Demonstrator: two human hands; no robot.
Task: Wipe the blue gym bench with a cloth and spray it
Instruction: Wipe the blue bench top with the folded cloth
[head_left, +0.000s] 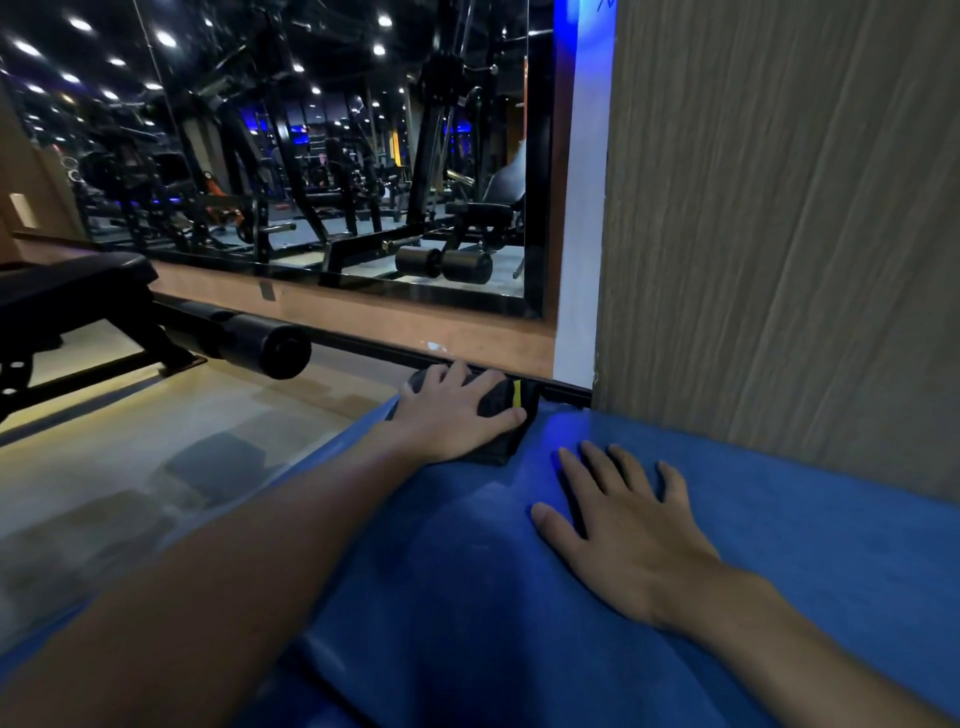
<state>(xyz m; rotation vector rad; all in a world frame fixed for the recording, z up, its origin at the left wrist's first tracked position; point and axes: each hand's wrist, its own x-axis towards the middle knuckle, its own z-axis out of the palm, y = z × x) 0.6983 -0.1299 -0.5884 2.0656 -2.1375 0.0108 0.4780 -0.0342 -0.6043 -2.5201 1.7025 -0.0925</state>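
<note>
The blue gym bench (519, 597) fills the lower right of the view, its padded top running away from the person toward the wall. At its far end lies a dark cloth (500, 401) with a yellow stripe, sitting on the bench's left corner just short of the wall. The left hand (457, 410) lies on top of the cloth, palm down, fingers spread wide and nearly straight, the thumb stretched along the cloth's near edge; it presses rather than grips. The right hand (618, 519) rests flat on the bare blue padding, nearer the person and to the right of the cloth, fingers fanned out and holding nothing.

A wood-grain panel (779, 234) rises along the bench's right side. Beyond the cloth, a large wall mirror (311, 156) reflects dark gym machines and ceiling lights. To the left, on the pale floor (156, 457), stands a black bench (67, 291) with a round roller pad (265, 345), well apart from the blue one.
</note>
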